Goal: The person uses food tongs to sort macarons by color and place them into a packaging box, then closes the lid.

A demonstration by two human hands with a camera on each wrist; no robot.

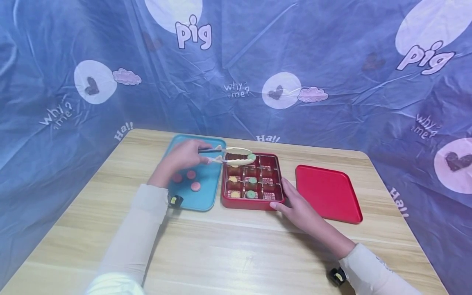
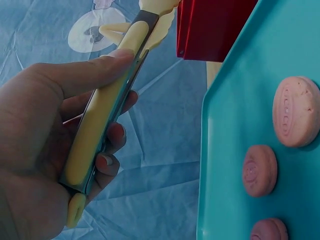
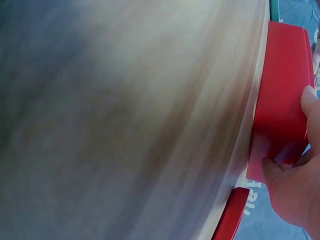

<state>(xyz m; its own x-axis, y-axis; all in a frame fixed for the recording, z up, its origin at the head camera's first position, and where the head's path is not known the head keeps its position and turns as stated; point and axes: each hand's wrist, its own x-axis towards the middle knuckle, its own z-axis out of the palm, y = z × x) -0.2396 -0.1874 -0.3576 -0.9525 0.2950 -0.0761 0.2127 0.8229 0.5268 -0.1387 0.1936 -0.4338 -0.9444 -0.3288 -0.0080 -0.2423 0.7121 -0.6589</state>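
Note:
My left hand (image 1: 189, 153) grips a pair of tongs (image 2: 107, 107) with pale yellow tips, thumb on one arm and fingers curled round the other. Between the tips is a round green cookie (image 1: 251, 157), over the back middle compartment of a red box (image 1: 252, 203). Inside the divided box, yellow cookies (image 1: 235, 194) lie in the left column and green ones in the middle column. With thumb and fingers around its front right corner, my right hand (image 1: 300, 209) holds the box.
A blue tray (image 1: 203, 203) left of the box carries several pink cookies (image 2: 296, 111); the left forearm reaches over it. Right of the box lies a red lid (image 1: 328, 192) on the wooden table (image 1: 236, 254). Blue printed cloth (image 1: 236, 61) hangs behind the table.

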